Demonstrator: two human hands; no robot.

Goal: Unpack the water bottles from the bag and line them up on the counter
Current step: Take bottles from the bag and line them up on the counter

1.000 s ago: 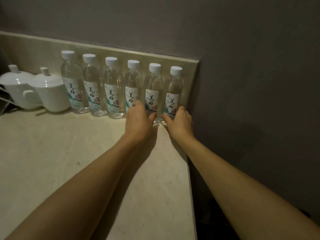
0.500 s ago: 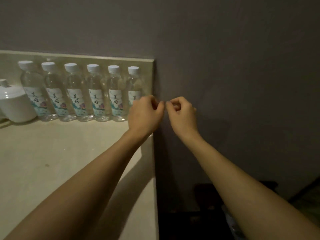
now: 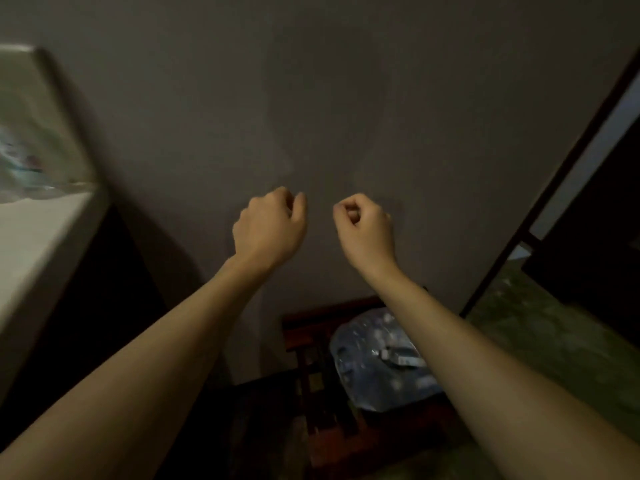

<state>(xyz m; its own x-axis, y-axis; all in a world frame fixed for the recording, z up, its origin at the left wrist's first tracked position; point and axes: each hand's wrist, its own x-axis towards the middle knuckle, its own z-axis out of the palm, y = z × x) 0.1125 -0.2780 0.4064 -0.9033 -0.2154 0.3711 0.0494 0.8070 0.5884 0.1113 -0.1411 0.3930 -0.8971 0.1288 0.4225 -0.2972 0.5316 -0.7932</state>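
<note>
My left hand [image 3: 272, 226] and my right hand [image 3: 365, 226] hang side by side in front of a grey wall, both curled into loose fists with nothing in them. Below my right forearm a translucent bluish plastic bag [image 3: 377, 368] lies on a dark wooden stand; I cannot tell what it holds. At the far left the pale counter [image 3: 31, 237] shows only its right end, with a blurred bottle [image 3: 20, 168] against the backsplash. The rest of the row is out of view.
The grey wall [image 3: 346, 98] is straight ahead. The dark wooden stand [image 3: 311, 344] sits low by the wall, with dark space between it and the counter. A dark frame [image 3: 554, 188] and greenish floor [image 3: 554, 341] lie to the right.
My view has swung right and down, off the row of bottles and onto the wall and the bag. Both hands left the bottles and closed into empty fists.
</note>
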